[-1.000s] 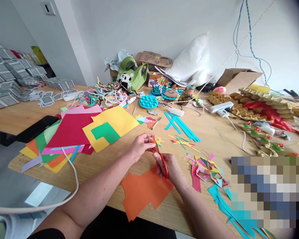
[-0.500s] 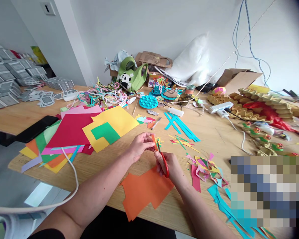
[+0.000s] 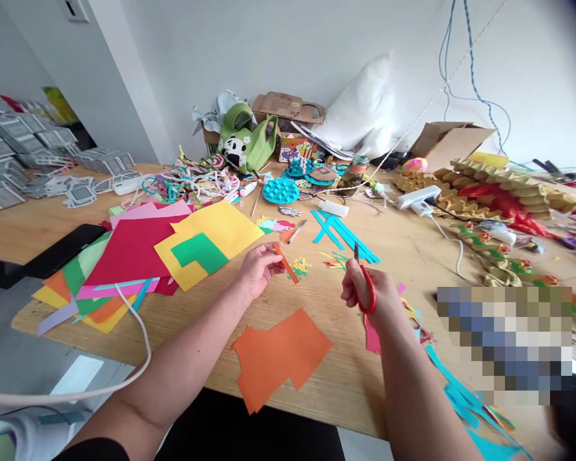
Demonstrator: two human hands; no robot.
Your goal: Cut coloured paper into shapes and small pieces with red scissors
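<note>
Between its thumb and fingers my left hand (image 3: 262,269) pinches a narrow orange paper strip (image 3: 288,266), just left of small yellow and green paper bits (image 3: 300,267). Wrapped round the red handles of the scissors (image 3: 367,289) is my right hand (image 3: 377,294); the blades are closed and point up and away. A larger orange paper sheet (image 3: 283,358) with notched edges lies flat on the table near its front edge, below my hands, touched by neither.
Coloured sheets (image 3: 129,246) are stacked at the left beside a black phone-like slab (image 3: 64,250). Blue strips (image 3: 348,237) and thin coloured strips (image 3: 335,259) lie beyond my right hand. Paper scraps and a pixelated area are at the right. Craft items line the back.
My right hand has moved right with the scissors, away from the orange strip. My left hand has shifted slightly left and still holds the strip. The orange sheet is now uncovered.
</note>
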